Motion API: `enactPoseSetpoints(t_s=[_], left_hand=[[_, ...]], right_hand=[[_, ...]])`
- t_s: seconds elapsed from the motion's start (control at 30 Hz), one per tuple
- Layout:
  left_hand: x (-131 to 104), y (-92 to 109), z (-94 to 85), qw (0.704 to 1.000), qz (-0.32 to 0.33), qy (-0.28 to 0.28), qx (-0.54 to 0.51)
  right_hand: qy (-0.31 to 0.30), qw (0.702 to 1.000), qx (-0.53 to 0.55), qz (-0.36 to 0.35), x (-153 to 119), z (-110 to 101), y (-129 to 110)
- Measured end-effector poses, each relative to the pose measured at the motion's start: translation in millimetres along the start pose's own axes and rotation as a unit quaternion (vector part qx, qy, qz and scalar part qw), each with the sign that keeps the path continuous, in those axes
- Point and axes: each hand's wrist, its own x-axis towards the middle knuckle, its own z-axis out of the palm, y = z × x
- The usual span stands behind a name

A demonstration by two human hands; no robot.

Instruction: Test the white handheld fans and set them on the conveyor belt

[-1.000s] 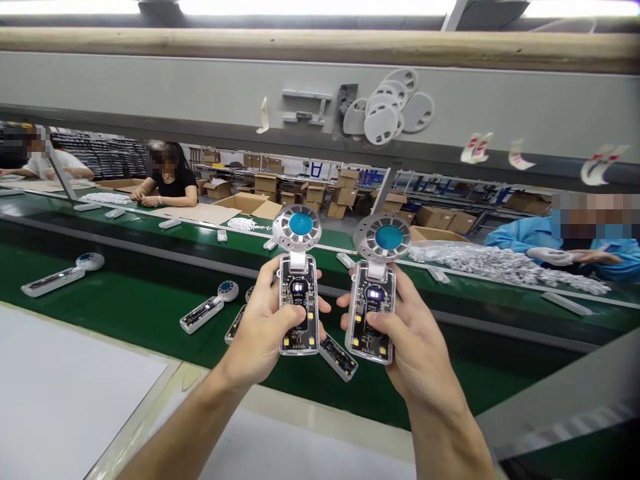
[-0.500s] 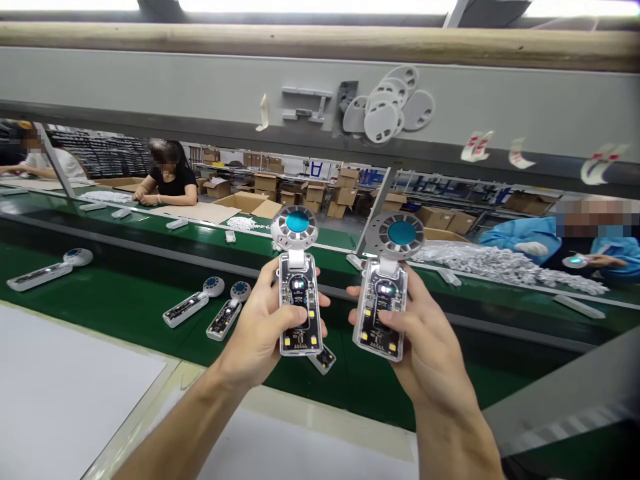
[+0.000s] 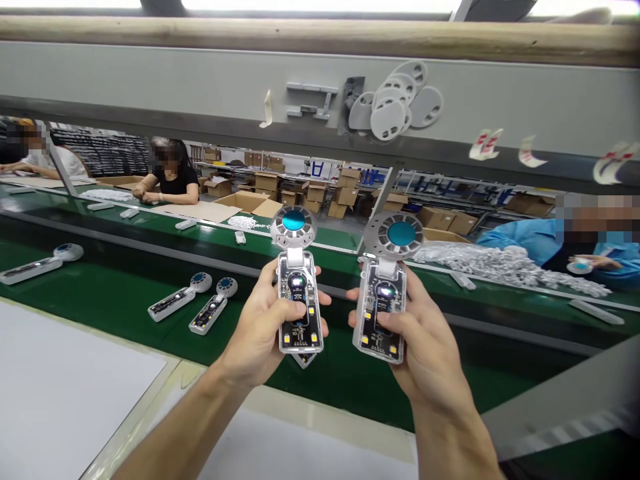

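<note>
My left hand [image 3: 265,320] grips a handheld fan by its clear body [image 3: 301,293], the thumb pressing on the front. That fan has a round grey vented head with a blue centre [image 3: 294,220], and a black circuit board with a lit display shows through. A second, like fan [image 3: 384,300] is held upright in my right hand [image 3: 425,327], its thumb also on the front. The two stand side by side, apart. Behind and below the left one, another fan's end [image 3: 305,360] peeks out on the green belt [image 3: 240,360].
Several fans [image 3: 175,303] lie on the belt at left. White table surfaces [image 3: 65,387] border its near edge. A grey beam [image 3: 175,87] with stuck-on white discs [image 3: 390,117] crosses overhead. Co-workers [image 3: 173,173] sit across, near piles of white parts [image 3: 515,263]; a grey post [image 3: 565,393] slants at right.
Fans lying on the near belt have shifted left. White parts across from me and the discs on the beam have shifted right. Both displays look different; my hands have hardly moved.
</note>
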Motion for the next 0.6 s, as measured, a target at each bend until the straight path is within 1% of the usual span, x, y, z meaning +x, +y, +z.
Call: enactPoseSetpoints(t_s=[0.1, 0.17, 0.27, 0.3, 0.37, 0.4, 0.47, 0.5, 0.53, 0.57, 0.6], left_hand=[[0.2, -1.0, 0.7, 1.000, 0.011, 0.011, -0.001], [0.1, -1.4, 1.5, 1.000, 0.019, 0.017, 0.000], [-0.2, -1.3, 2.4, 1.000, 0.026, 0.006, -0.007], [-0.2, -1.2, 2.5, 1.000, 0.027, 0.001, -0.010], [-0.1, -1.5, 2.5, 1.000, 0.029, -0.004, -0.012], [0.1, -2.0, 2.5, 1.000, 0.029, -0.006, -0.009], [0.9, -3.7, 2.3, 1.000, 0.029, -0.003, 0.000], [1.5, -4.7, 2.3, 1.000, 0.030, 0.002, 0.005], [2.2, -5.8, 2.2, 0.999, 0.034, 0.008, 0.009], [3.1, -6.7, 2.1, 0.999, 0.039, 0.015, 0.012], [3.9, -7.4, 1.9, 0.999, 0.047, 0.023, 0.014]], right_hand=[[0.019, 1.000, -0.018, -0.008, 0.5, 1.2, 3.6], [0.012, 1.000, -0.019, -0.008, 0.5, 1.5, 4.7], [-0.006, 1.000, -0.007, -0.011, 0.2, 2.0, 4.0], [-0.006, 1.000, -0.002, -0.015, 0.3, 2.6, 3.9], [0.015, 0.999, 0.012, -0.026, 1.1, 4.7, 5.2], [0.028, 0.999, 0.026, -0.022, 1.9, 6.3, 7.0], [0.040, 0.997, 0.067, 0.018, 4.6, 10.1, 12.8], [0.051, 0.996, 0.071, 0.036, 6.2, 12.2, 16.2], [0.081, 0.995, 0.053, 0.033, 7.6, 14.2, 19.3], [0.127, 0.992, 0.020, 0.005, 8.8, 16.1, 21.4], [0.180, 0.983, -0.013, -0.038, 9.4, 17.8, 22.1]])
